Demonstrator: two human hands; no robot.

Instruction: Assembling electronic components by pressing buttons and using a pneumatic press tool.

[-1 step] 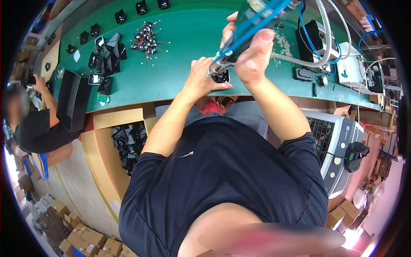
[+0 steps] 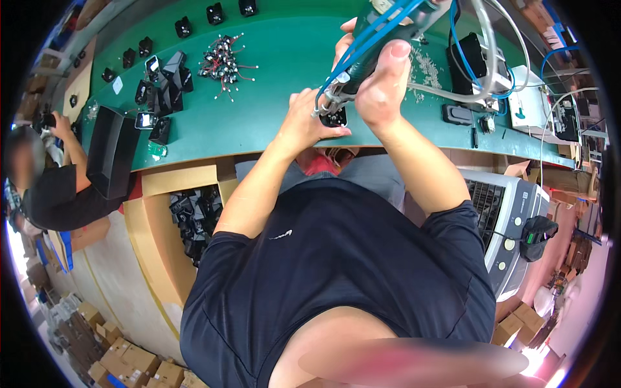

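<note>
My right hand (image 2: 381,90) is wrapped round a dark powered screwdriver (image 2: 363,72) fed by blue hoses, its metal tip slanting down and to the left. Under that tip, at the table's front edge, stands a small black housing (image 2: 337,118). My left hand (image 2: 303,123) is closed round the housing's left and near sides, thumb along the front. The tip reaches the housing's opening; whether it touches a screw is hidden by the tool and fingers.
On the green table (image 2: 284,58) lie a pile of wired parts (image 2: 223,61), black housings (image 2: 169,90), scattered screws (image 2: 424,68) and a black box (image 2: 458,114). A carton of black parts (image 2: 194,216) stands below left. Another person (image 2: 52,194) works at far left.
The screwdriver's body, smeared before, shows more sharply and has shifted slightly. Both hands keep their places on the tool and the housing.
</note>
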